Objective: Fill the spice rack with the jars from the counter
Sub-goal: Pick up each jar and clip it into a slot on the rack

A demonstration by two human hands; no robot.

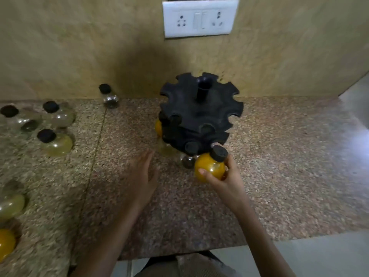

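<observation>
A black two-tier round spice rack (201,108) stands on the granite counter near the wall. Several black-capped jars hang in its lower tier, among them an orange one (158,127) at the left and a dark one (187,161) at the front. My right hand (223,179) is closed around an orange-filled jar (209,166) with a black cap, held tilted just below the lower tier's front edge. My left hand (142,176) hovers flat and empty over the counter, left of the rack, fingers apart.
Loose jars stand on the counter at the left: one by the wall (109,96), a cluster of several (54,126), a pale one (10,204) and an orange one (6,244) at the left edge. A socket plate (199,19) is on the wall. The counter's front edge (179,250) is near my body.
</observation>
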